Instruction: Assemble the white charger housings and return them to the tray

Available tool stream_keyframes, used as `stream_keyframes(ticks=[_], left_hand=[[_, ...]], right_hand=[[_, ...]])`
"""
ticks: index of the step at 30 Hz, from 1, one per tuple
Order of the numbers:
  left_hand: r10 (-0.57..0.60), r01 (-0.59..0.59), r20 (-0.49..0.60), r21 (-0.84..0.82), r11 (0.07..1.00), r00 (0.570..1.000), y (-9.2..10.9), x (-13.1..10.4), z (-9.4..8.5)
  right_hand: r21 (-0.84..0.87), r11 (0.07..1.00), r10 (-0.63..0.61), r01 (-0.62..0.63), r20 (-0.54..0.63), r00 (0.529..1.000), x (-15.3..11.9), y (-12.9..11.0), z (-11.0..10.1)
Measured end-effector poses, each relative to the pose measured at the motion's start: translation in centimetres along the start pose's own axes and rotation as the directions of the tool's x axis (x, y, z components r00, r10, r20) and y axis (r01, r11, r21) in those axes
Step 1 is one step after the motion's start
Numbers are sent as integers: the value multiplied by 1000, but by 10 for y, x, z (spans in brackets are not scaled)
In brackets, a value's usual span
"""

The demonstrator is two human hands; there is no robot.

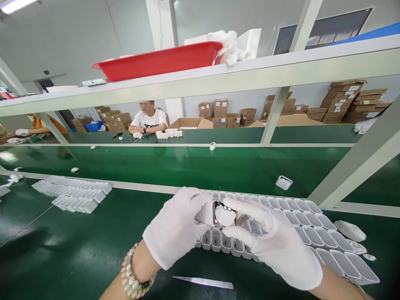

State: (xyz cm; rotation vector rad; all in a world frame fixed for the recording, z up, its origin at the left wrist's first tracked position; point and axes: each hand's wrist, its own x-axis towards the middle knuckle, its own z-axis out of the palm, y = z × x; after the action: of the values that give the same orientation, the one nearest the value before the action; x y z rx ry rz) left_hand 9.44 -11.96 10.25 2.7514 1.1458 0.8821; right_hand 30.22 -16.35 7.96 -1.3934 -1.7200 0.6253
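Note:
Both my hands wear white gloves and meet over the green bench. My left hand (pixel 176 227) grips a small white plastic case (pixel 206 213) from the left. My right hand (pixel 275 241) holds a white inner part (pixel 225 215) with dark contacts against the open end of that case. Just beneath and behind my hands stand rows of empty white cases (pixel 312 233). A beaded bracelet (pixel 131 277) circles my left wrist.
Metal tweezers (pixel 203 282) lie on the bench in front of me. More white cases (pixel 73 191) stand at the left. A single case (pixel 283 182) sits on the green conveyor (pixel 187 166). A red tray (pixel 156 62) rests on the shelf above. A person (pixel 148 118) sits opposite.

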Motion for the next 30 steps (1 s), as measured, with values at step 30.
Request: stream_keyframes(ticks=[30], left_hand=[[-148, 90, -203, -269, 959, 968, 18, -5, 32]], right_hand=[[-78, 989, -131, 123, -102, 986, -5, 1, 21]])
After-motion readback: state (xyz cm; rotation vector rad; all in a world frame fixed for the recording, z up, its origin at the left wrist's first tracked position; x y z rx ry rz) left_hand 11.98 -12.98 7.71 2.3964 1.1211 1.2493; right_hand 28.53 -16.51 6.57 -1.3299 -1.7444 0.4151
